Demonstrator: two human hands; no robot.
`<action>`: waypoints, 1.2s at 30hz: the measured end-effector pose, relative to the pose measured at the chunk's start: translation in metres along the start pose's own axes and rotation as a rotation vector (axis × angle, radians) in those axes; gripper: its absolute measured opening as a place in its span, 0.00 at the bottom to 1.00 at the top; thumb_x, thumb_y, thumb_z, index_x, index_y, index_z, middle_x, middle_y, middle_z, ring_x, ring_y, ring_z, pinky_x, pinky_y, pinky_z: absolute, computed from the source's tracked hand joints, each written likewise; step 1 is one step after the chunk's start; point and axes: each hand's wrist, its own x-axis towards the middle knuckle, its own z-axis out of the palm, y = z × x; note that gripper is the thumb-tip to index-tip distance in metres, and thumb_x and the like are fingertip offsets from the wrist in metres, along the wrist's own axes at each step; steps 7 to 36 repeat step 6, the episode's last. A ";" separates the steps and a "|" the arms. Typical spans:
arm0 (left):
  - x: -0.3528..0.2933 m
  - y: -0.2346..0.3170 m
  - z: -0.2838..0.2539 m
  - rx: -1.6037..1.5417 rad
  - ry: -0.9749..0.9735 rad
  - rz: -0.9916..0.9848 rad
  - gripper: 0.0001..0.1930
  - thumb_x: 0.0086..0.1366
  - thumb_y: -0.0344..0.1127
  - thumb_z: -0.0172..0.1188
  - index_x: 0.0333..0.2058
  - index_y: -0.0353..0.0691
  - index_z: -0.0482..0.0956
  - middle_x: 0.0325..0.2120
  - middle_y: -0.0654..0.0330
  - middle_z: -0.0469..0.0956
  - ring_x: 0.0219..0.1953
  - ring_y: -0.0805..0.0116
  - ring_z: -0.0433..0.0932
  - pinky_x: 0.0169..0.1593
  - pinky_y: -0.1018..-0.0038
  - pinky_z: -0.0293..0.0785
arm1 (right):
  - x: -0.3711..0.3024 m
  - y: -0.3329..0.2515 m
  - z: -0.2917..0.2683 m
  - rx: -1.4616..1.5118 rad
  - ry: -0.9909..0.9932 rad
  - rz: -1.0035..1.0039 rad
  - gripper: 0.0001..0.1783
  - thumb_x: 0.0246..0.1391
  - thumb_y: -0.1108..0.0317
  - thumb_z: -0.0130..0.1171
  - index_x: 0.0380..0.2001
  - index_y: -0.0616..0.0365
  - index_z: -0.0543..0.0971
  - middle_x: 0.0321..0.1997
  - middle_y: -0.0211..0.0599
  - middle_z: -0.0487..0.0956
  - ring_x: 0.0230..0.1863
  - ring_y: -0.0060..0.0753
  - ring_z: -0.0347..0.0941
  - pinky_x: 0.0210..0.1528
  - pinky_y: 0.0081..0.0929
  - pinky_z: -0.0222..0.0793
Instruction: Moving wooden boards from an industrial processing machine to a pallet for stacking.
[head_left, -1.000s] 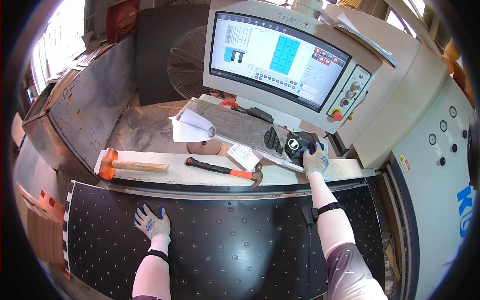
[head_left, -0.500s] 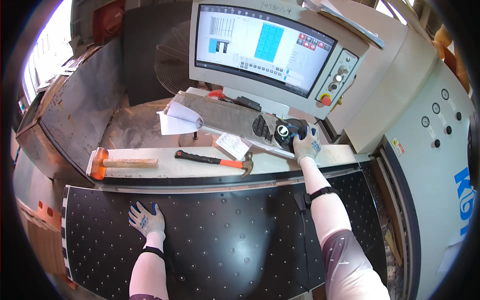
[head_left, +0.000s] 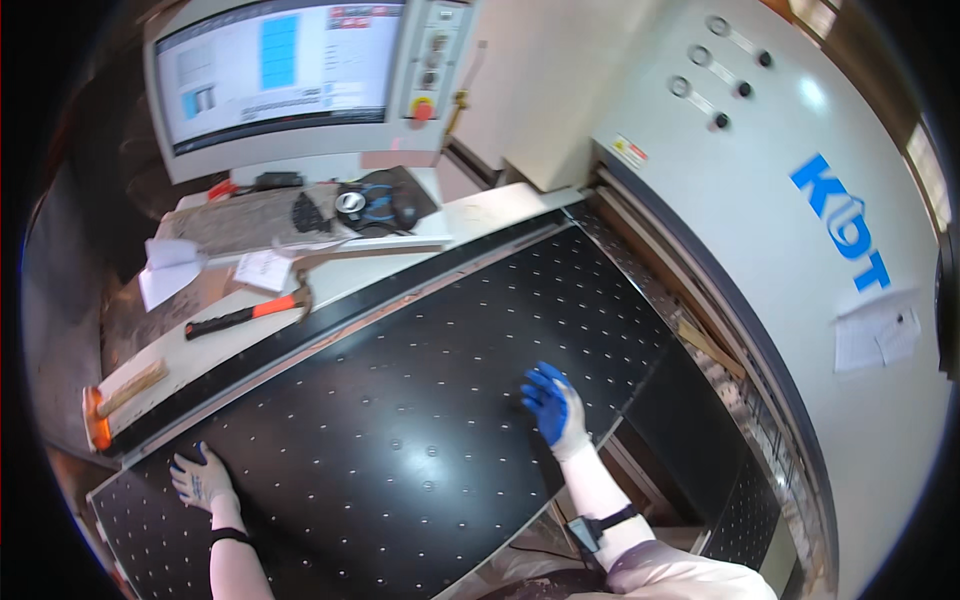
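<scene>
My left hand, in a white and blue work glove, rests with spread fingers on the left end of a black table dotted with small light studs. Over the right part of that table, my right hand hovers with its blue palm side partly showing. Its fingers are apart and nothing is in them. Beyond the table, a ledge carries a claw hammer with a black and orange handle and an orange-headed mallet with a wooden handle. A black coil-like item lies on the grey board by the screen.
A monitor with a red stop button stands at the back left. Folded paper and a card lie near the hammer. A large grey machine housing with gauges curves along the right. A gap opens beside the table.
My right hand has left the black item by the monitor and come back over the table. The view has swung to the right. My left hand stays on the table.
</scene>
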 end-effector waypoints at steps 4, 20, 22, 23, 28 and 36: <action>0.001 -0.011 0.019 -0.026 0.016 0.082 0.39 0.63 0.67 0.48 0.63 0.43 0.63 0.63 0.52 0.62 0.65 0.54 0.60 0.65 0.56 0.56 | -0.032 -0.059 -0.160 0.180 0.443 -0.012 0.23 0.63 0.53 0.48 0.55 0.53 0.71 0.47 0.39 0.78 0.42 0.37 0.76 0.45 0.35 0.73; 0.010 -0.022 0.042 -0.063 0.004 0.210 0.40 0.61 0.67 0.52 0.63 0.44 0.63 0.64 0.52 0.61 0.65 0.54 0.59 0.67 0.57 0.55 | -0.039 -0.075 -0.226 0.096 0.474 -0.131 0.23 0.63 0.52 0.48 0.55 0.53 0.71 0.47 0.37 0.78 0.41 0.37 0.76 0.44 0.36 0.74; 0.010 -0.022 0.042 -0.063 0.004 0.210 0.40 0.61 0.67 0.52 0.63 0.44 0.63 0.64 0.52 0.61 0.65 0.54 0.59 0.67 0.57 0.55 | -0.039 -0.075 -0.226 0.096 0.474 -0.131 0.23 0.63 0.52 0.48 0.55 0.53 0.71 0.47 0.37 0.78 0.41 0.37 0.76 0.44 0.36 0.74; 0.010 -0.022 0.042 -0.063 0.004 0.210 0.40 0.61 0.67 0.52 0.63 0.44 0.63 0.64 0.52 0.61 0.65 0.54 0.59 0.67 0.57 0.55 | -0.039 -0.075 -0.226 0.096 0.474 -0.131 0.23 0.63 0.52 0.48 0.55 0.53 0.71 0.47 0.37 0.78 0.41 0.37 0.76 0.44 0.36 0.74; 0.010 -0.022 0.042 -0.063 0.004 0.210 0.40 0.61 0.67 0.52 0.63 0.44 0.63 0.64 0.52 0.61 0.65 0.54 0.59 0.67 0.57 0.55 | -0.039 -0.075 -0.226 0.096 0.474 -0.131 0.23 0.63 0.52 0.48 0.55 0.53 0.71 0.47 0.37 0.78 0.41 0.37 0.76 0.44 0.36 0.74; 0.010 -0.022 0.042 -0.063 0.004 0.210 0.40 0.61 0.67 0.52 0.63 0.44 0.63 0.64 0.52 0.61 0.65 0.54 0.59 0.67 0.57 0.55 | -0.039 -0.075 -0.226 0.096 0.474 -0.131 0.23 0.63 0.52 0.48 0.55 0.53 0.71 0.47 0.37 0.78 0.41 0.37 0.76 0.44 0.36 0.74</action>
